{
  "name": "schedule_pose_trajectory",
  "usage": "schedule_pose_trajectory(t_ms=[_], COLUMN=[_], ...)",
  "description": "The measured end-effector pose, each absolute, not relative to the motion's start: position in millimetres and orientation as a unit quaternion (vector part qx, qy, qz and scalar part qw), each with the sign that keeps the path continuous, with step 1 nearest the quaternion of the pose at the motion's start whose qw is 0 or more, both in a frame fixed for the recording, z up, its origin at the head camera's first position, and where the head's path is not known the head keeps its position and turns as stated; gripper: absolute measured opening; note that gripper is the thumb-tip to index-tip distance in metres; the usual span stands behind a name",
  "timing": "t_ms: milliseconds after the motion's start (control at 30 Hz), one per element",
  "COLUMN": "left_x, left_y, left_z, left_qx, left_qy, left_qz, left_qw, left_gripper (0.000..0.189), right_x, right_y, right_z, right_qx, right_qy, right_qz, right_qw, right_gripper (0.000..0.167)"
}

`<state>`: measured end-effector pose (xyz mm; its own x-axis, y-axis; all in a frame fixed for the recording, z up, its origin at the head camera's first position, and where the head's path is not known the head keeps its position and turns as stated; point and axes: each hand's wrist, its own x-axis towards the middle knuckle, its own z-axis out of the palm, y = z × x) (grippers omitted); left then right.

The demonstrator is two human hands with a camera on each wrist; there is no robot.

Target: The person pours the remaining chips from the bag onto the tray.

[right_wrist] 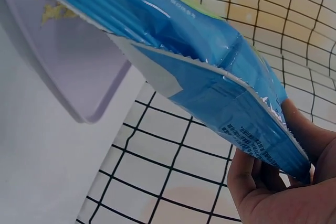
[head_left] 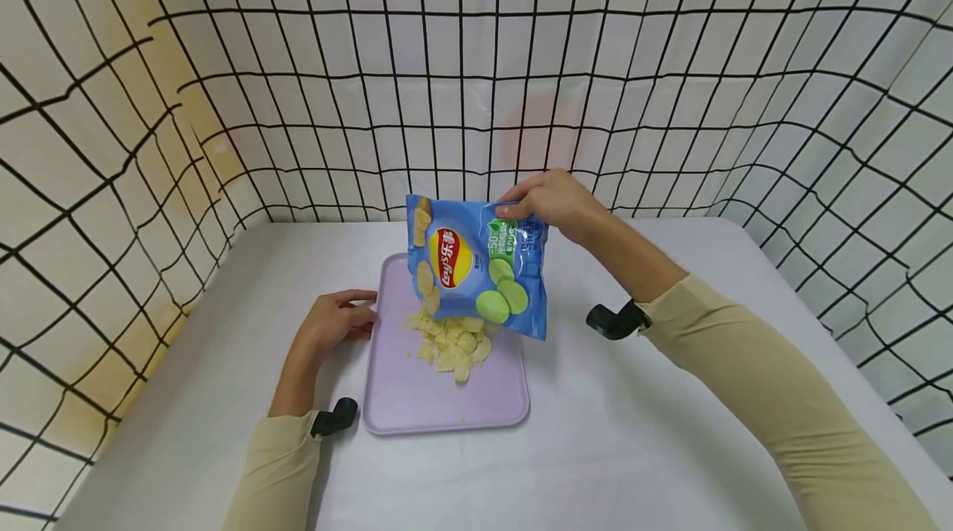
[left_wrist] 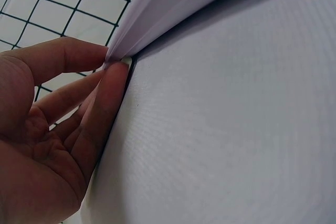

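My right hand grips a blue bag of lime potato chips by its upper right corner. The bag hangs tilted over the far part of a lilac tray, its printed front facing me. In the right wrist view, the thumb and fingers clasp the bag's end from both sides. A heap of potato chips lies on the tray below the bag. My left hand is at the tray's left edge, where thumb and finger pinch the rim in the left wrist view.
The tray stands on a white table. A black wire grid encloses the back and both sides, with pale sheeting behind it. Each wrist bears a black camera mount, one on the left and one on the right.
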<state>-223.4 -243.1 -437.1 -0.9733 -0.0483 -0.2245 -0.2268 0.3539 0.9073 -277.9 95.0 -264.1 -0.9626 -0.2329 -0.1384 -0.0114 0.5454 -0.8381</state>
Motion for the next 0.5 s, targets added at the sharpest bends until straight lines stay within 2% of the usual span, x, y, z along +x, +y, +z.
schedule_pose_trajectory(t_ms=[500], left_x=[-224], left_y=[-242], left_z=[-437], left_qx=[-0.093], left_qy=[0.834], left_qz=[0.539], left_qw=[0.075], left_gripper=[0.049], right_x=[-275], right_y=[92], right_z=[-249], right_qx=[-0.077], right_qy=[0.864], right_qz=[-0.484], right_qw=[0.117], right_gripper=[0.030])
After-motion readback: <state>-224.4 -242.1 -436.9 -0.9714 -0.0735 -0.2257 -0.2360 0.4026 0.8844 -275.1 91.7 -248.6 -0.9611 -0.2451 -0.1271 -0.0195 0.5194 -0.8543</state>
